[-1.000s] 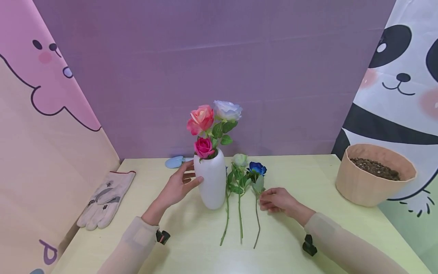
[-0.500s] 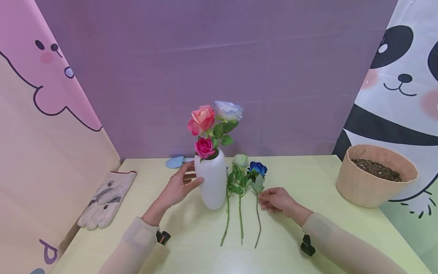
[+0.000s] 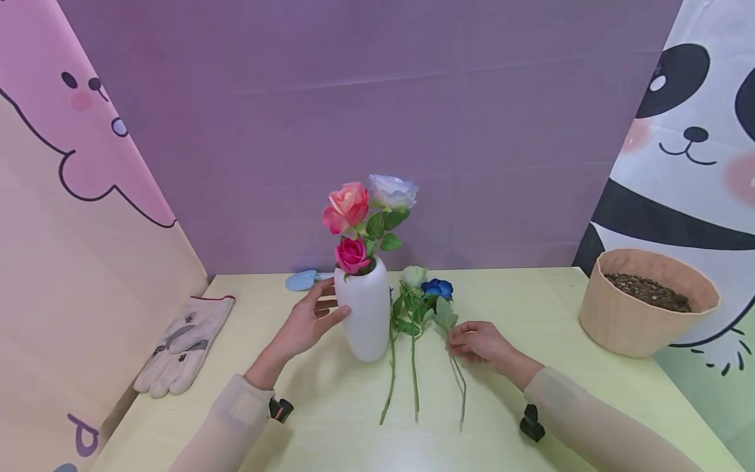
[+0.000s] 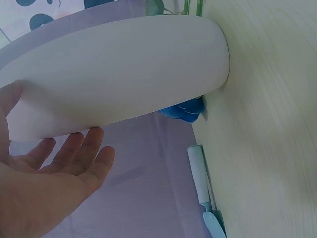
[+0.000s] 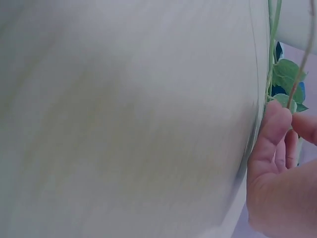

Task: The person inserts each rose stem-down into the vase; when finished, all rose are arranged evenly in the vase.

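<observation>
My left hand [image 3: 303, 324] grips the side of a white vase [image 3: 367, 324], thumb at the front and fingers round the back. The vase stands upright and holds a coral rose [image 3: 346, 206], a pale blue-white rose [image 3: 394, 191] and a magenta rose [image 3: 352, 255]. To its right, my right hand [image 3: 480, 344] pinches the stem of a blue rose [image 3: 437, 288] just under its leaves; in the right wrist view the stem [image 5: 303, 64] runs between thumb and fingers. Beside it lie a pale green rose [image 3: 414, 276] and another stem [image 3: 390, 387], whose blue bloom [image 4: 185, 110] shows behind the vase.
A blue-headed trowel [image 3: 302, 280] lies behind the left hand, partly hidden by the hand and vase. Folded work gloves [image 3: 184, 347] rest at the table's left edge. A tan pot [image 3: 634, 321] of dark soil stands at the right.
The blue rose has turned in my right hand: its stem end swings to the right and its bloom shifts slightly left. My left hand and the vase stay in place.
</observation>
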### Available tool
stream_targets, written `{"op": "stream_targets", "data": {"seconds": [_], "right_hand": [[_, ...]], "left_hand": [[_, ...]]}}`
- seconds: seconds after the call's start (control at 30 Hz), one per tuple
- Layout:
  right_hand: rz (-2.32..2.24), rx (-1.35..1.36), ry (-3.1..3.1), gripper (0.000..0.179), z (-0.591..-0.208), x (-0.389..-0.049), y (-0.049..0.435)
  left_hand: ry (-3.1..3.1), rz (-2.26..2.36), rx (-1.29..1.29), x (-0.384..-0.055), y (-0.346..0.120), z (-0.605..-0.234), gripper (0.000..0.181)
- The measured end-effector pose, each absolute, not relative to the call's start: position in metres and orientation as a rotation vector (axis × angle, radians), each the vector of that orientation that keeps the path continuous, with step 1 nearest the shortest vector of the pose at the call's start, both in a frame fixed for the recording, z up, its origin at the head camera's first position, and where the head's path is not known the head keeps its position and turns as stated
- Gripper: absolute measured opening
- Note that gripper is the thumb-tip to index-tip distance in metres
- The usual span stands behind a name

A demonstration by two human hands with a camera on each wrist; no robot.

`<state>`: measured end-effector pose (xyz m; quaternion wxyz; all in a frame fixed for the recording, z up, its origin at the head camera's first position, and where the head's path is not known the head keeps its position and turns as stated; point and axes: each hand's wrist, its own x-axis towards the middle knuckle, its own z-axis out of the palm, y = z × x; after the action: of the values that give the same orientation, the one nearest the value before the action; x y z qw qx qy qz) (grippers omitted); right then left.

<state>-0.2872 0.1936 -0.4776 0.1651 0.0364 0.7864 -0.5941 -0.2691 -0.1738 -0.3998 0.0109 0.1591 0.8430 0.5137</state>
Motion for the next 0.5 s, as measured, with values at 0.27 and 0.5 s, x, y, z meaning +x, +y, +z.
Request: {"op": "stream_targets", "data": {"seconds": [0.27, 0.5], "right_hand": [[-1.68, 0.071, 2.239, 0.039, -0.479, -0.2885, 0.1947], [-1.649, 0.015, 2.199, 0.044, -0.4758, -0.2898, 0.1956]], "left_hand": [[2.636, 1.595, 0.497, -0.2692, -0.174, -0.4003, 0.069], [2.634, 1.591, 0.487, -0.269, -0.1738, -0.3991, 0.069]]}}
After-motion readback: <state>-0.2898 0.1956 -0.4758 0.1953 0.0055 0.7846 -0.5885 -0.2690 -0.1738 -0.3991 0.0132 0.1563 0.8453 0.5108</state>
